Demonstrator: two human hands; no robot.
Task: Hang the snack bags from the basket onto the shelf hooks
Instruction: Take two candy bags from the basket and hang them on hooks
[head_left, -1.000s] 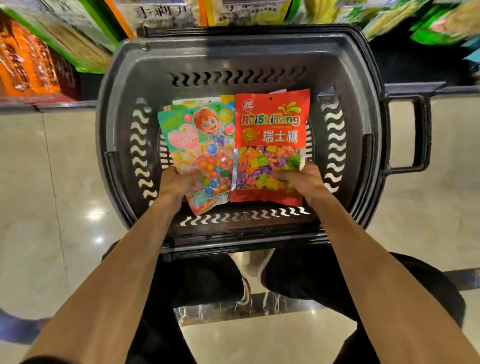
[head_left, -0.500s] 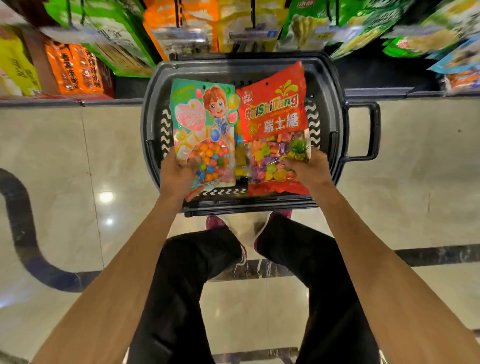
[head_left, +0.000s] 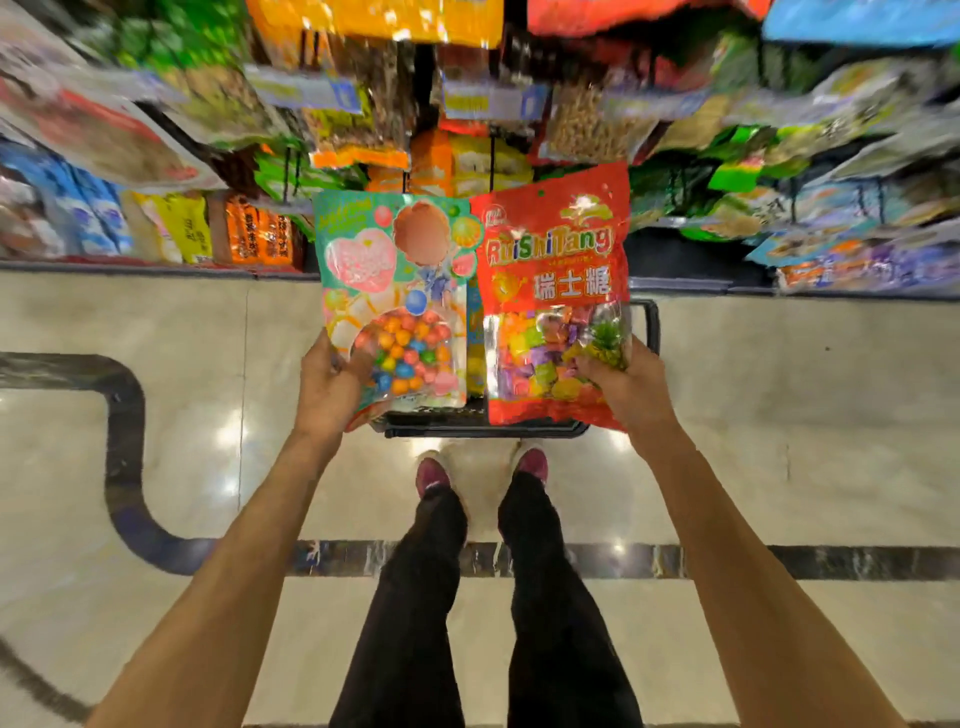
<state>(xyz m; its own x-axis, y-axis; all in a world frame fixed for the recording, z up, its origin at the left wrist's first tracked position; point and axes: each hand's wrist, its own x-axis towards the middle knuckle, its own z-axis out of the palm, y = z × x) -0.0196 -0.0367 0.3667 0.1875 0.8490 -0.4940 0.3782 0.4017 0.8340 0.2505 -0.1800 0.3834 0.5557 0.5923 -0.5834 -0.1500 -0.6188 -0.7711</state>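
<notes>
Shelving (head_left: 545, 104) across the top of the view is packed with hanging snack packets, blurred; their print cannot be read. Below lies a pale polished floor (head_left: 156, 467) with dark inlaid bands. A dark basket (head_left: 483, 428) stands on the floor ahead of the person's pink shoes (head_left: 532, 462), mostly hidden; only its near rim and a handle at right show.

Two bags are held upright, side by side, above the basket and in front of the shelving. The red bag (head_left: 553, 280) reads "RuiShiTang" over three Chinese characters, with wrapped coloured sweets behind a clear window. The green bag (head_left: 389, 291) carries a pink heart and a cartoon figure, lettering illegible, with round coloured sweets showing.

Right hand (head_left: 623, 387): fingers clenched on the red bag's lower right corner. Left hand (head_left: 330, 387): fingers grasping the green bag's lower left corner.
</notes>
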